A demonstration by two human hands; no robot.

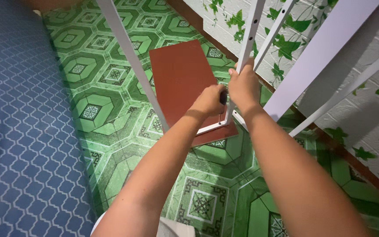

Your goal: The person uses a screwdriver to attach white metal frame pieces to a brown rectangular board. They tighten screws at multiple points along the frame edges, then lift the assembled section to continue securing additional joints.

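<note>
We drive a screwdriver (221, 105) down into the white frame (246, 39) where its upright meets the lower bar, just above the brown board (180, 79). Our left hand (209, 102) has its grip closed round the dark handle; our right hand (243, 85) grips the perforated upright, fingers wrapped tight. Below lies the green patterned floor (110, 109), a blue mattress (18, 131) on the left, an ivy-print wall (373, 87) on the right.
</note>
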